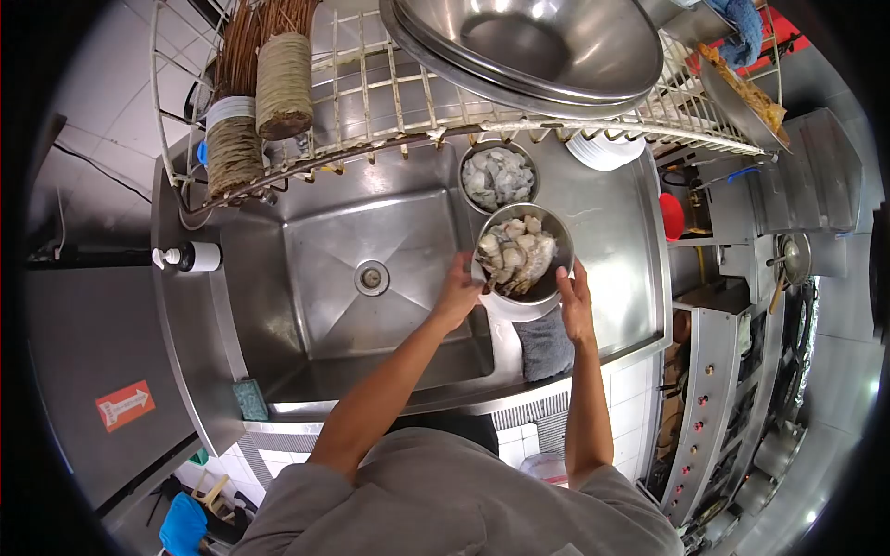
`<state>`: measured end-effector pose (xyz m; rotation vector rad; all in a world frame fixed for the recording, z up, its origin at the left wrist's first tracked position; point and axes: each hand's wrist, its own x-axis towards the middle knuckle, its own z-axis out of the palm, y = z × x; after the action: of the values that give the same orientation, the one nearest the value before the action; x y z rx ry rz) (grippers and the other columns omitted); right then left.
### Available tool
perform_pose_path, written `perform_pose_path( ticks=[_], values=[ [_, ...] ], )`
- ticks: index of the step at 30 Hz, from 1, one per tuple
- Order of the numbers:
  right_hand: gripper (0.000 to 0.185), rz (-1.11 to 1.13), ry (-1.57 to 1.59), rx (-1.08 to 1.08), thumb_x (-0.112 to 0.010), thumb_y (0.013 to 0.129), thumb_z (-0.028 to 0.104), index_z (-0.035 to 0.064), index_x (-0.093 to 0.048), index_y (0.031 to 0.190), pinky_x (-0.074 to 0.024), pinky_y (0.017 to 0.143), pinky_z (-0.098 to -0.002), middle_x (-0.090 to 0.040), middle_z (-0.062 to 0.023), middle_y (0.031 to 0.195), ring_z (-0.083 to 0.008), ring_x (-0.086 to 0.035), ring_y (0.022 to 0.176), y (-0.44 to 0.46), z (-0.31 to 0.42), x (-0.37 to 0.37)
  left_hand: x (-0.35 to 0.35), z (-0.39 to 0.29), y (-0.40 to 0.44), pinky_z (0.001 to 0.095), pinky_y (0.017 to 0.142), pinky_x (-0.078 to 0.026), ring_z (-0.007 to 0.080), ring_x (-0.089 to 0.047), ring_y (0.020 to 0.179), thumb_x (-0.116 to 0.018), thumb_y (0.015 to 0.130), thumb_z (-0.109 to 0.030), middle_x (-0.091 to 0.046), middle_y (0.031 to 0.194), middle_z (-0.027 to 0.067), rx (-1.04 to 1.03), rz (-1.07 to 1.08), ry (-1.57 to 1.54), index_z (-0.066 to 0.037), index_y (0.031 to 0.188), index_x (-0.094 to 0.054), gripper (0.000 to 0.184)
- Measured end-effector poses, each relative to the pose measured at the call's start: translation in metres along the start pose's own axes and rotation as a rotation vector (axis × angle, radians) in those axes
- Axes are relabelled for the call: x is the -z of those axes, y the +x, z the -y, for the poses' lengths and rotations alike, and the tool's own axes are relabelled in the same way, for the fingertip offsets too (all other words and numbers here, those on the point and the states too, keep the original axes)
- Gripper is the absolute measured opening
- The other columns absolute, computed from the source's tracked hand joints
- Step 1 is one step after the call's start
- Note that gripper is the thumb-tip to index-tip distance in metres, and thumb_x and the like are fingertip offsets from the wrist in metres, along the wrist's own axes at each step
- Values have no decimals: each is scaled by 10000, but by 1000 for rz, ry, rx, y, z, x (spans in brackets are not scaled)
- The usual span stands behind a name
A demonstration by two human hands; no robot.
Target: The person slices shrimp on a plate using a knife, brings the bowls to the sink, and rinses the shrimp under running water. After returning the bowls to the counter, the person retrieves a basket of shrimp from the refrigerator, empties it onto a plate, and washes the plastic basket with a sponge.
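Note:
A round metal bowl point(554, 243) of raw seafood point(515, 257), which looks like shrimp, is between my two hands at the right side of the sink. My left hand point(457, 292) grips its left rim. On the opposite side my right hand point(575, 295) has its fingers and thumb against the rim. A white round piece point(508, 309) shows under the bowl. Just behind stands a second metal bowl point(466, 191) filled with pale peeled shrimp point(499, 178). A grey cloth point(546, 346) lies close to the bowl on the near side.
The steel sink point(324, 269) has a drain in its middle. Overhead, a wire rack point(408, 130) carries large steel bowls point(528, 46) and bundled brushes point(284, 88). A pump bottle point(199, 257) and green sponge point(249, 399) sit at the left; white plates point(604, 152) are stacked at the back right.

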<state>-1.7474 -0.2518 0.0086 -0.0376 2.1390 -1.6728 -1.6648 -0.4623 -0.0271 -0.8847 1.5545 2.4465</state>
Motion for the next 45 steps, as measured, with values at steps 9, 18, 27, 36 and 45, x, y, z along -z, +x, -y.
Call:
perform_pose_path(
  ticks=[9,18,27,36,45],
  values=[
    [530,182,112,78,-499,846,-30,17,-402,1365,-398,1026,-346,-445,-132,1383,-252,-478,1233,-27,10,-42,63,22,-37,365,731,-614,216,-658,1002,-531,836,111,-611,1170,115,-62,-57,-430,-123,1412,-346,649],
    [531,461,-88,193,-587,848,20,127,-452,1350,-484,909,-359,-363,-138,1448,-284,-450,1269,-39,50,-82,93,13,-115,369,933,-552,226,-619,1113,-573,899,40,-588,1277,122,-173,-157,-671,-29,1418,-389,555],
    [359,562,-428,343,-601,943,262,74,-557,1246,-413,1019,-393,-432,-211,1384,-377,-461,1258,-59,52,-119,109,60,-177,373,938,-534,220,-599,1133,-559,905,21,-587,1272,102,-314,-296,-606,-32,1350,-462,459],
    [288,99,-361,550,-614,941,285,45,-673,1088,-512,783,-371,-688,-143,929,-298,-665,906,50,46,-106,134,97,-205,376,892,-545,239,-633,1076,-630,882,-61,-623,1217,98,-389,-456,-698,-31,1294,-532,425],
    [336,-60,-741,487,-653,875,383,97,-735,1032,-512,750,-395,-698,-163,896,-311,-681,843,202,73,-87,147,101,-235,472,881,-561,313,-631,1069,-584,909,-72,-606,1199,144,-383,-677,-634,-44,1285,-482,390]
  ],
)
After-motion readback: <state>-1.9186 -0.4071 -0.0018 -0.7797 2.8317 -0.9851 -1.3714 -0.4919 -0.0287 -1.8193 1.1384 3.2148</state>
